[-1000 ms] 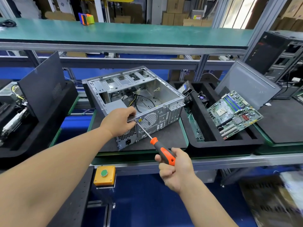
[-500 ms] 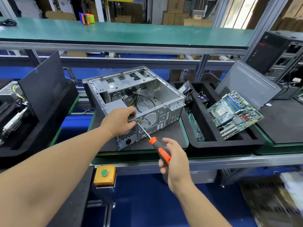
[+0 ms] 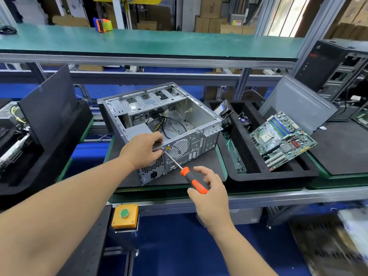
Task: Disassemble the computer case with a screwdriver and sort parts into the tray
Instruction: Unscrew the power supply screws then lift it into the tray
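Right hand [image 3: 211, 196] fingers [image 3: 201, 170] curling round screwdriver [image 3: 194, 181] handle, tip sitting at case [image 3: 195, 124] rear. Left hand [image 3: 142, 151] gripping case's top rear edge. Case lying open on desk mat [image 3: 199, 172]; tray [image 3: 249, 172] just right, holding motherboard [image 3: 282, 140].

Bright, even overhead light fills the scene, with soft, faint shadows. Daylight blows out the window [image 3: 286, 14] at upper right. The green shelf [image 3: 159, 40] shows mild sheen. Wide-angle distortion bends straight rails near the edges. The lower right corner is smeared with blur.
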